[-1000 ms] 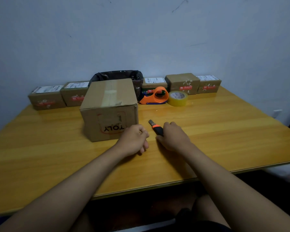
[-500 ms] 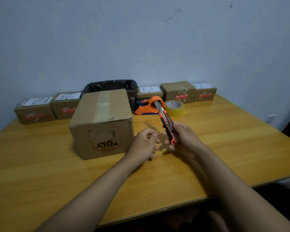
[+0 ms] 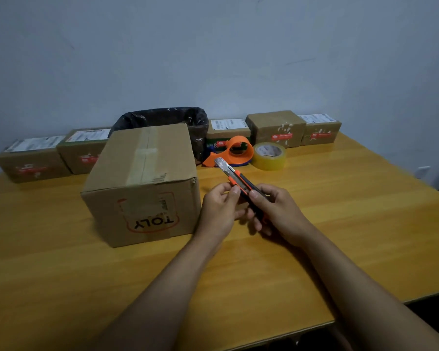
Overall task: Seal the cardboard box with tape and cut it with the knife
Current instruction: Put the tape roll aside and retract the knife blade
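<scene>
The right hand gripped the black-and-orange knife by its handle, just to the right of the cardboard box, with the blade pushed out and pointing up and away toward the orange tape dispenser. The left hand sat between the box and the right hand, its fingers pinched narrowly on the knife body near the orange slider. The box stood on the wooden table, flaps closed, a strip of tape running along its top seam. Behind the box were a black bag and a row of small parcels; a roll of yellowish tape lay right of the dispenser.
</scene>
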